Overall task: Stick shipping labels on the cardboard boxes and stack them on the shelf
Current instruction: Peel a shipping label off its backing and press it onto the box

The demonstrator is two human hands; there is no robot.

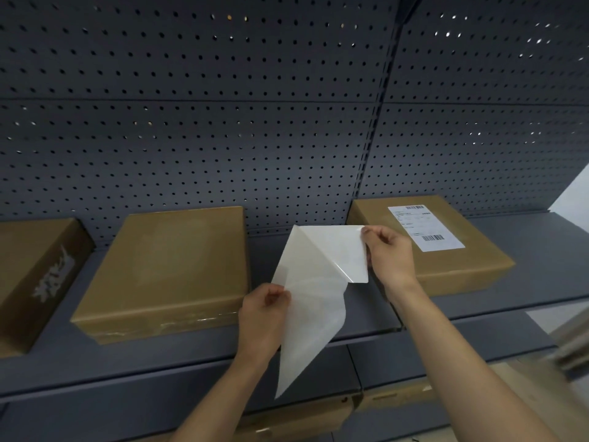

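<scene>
From the head camera, both hands are raised in front of a grey shelf [497, 311] backed by a perforated panel [223, 122]. The right hand [390, 258] pinches the upper right corner of a white shipping label [342, 255] between thumb and fingers, the other fingers curled loosely. The left hand [263, 314] is closed in a pinch on the glossy backing sheet [306, 333], gripping its left edge lower down. The label is partly peeled away from the backing: the two sheets part along a diagonal line, with the label held up toward the right hand and the backing hanging down to a point below the left wrist.

The sheets are in the air between two cardboard boxes lying flat on the shelf. The plain box [172, 269] is just left of the left hand and bears no label. The labelled box [446, 266] is behind the right hand, with a printed label [425, 228] stuck flat on its top. A third box [35, 275] stands at the far left edge, with a pale mark on its side. More cardboard [296, 416] shows on the level below.
</scene>
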